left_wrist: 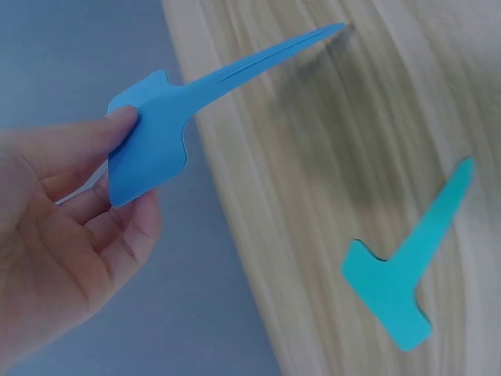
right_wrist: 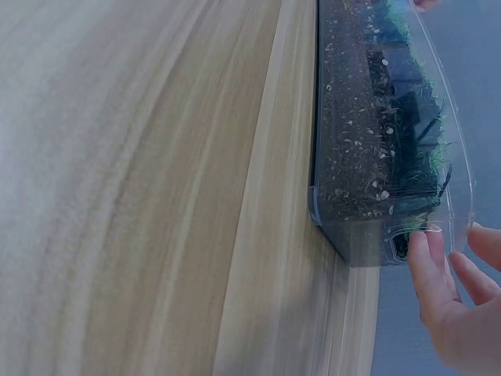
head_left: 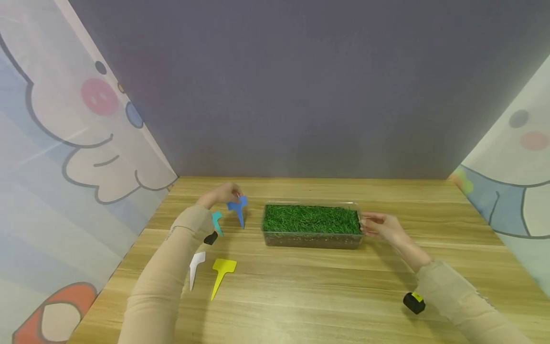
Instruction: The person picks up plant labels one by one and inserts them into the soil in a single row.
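Note:
My left hand (head_left: 224, 192) pinches a blue T-shaped plant label (head_left: 238, 208) by its wide head. In the left wrist view the thumb lies on the label's face, and its pointed stem (left_wrist: 266, 59) reaches out over the table. A teal plant label (left_wrist: 387, 290) lies flat close by. At the right end of a clear plastic planter box (head_left: 313, 241), my right hand (head_left: 384, 227) holds the rim, thumb and fingers around the end wall. Green grass (head_left: 311, 219) fills the box, with dark speckled soil (right_wrist: 352, 117) showing through its side.
A white plant label (head_left: 196, 263) and a yellow plant label (head_left: 223, 268) lie on the wooden table (head_left: 301, 291), left of the box and nearer me. A grey wall (head_left: 309, 95) rises behind the table. Small black devices (head_left: 414, 303) show beside both forearms.

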Demonstrator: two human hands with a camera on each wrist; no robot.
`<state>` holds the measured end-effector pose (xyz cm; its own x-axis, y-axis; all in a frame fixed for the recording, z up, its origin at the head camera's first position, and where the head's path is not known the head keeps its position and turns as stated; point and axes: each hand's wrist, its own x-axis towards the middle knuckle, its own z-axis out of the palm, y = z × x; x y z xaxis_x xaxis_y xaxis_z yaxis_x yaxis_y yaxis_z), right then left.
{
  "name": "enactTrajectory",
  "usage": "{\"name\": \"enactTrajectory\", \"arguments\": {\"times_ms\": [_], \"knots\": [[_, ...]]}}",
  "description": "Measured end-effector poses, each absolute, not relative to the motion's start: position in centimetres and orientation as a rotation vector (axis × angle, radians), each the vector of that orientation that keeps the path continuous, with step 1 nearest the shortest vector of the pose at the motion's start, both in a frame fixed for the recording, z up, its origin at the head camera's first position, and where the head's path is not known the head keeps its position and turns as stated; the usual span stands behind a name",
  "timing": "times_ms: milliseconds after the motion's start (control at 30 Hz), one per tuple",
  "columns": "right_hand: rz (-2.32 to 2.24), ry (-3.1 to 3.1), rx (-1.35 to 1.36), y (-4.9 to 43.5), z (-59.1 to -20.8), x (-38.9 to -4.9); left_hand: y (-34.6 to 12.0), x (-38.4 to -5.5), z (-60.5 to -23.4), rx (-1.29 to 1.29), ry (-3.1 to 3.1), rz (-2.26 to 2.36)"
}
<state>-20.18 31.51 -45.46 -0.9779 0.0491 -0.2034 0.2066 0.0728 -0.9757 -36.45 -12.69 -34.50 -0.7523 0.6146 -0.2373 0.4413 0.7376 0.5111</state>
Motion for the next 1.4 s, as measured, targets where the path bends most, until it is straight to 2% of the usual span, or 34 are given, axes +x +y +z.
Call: {"name": "enactTrajectory", "arguments": {"times_ms": [767, 1033, 1400], "knots": [[-2.096, 2.157, 0.204, 31.0, -44.1, -19.4, -10.2, -35.1, -29.2, 0.937, 2.705, 0.608], [-2.049, 2.201, 0.171, 30.2, -42.5, -18.6, -7.5, -33.7, -27.8, 1.033, 2.7, 0.631], [-2.054, 2.184, 0.208, 30.4, -42.9, -18.8, -3.4, -32.1, -26.7, 1.15, 2.669, 0.587]]}}
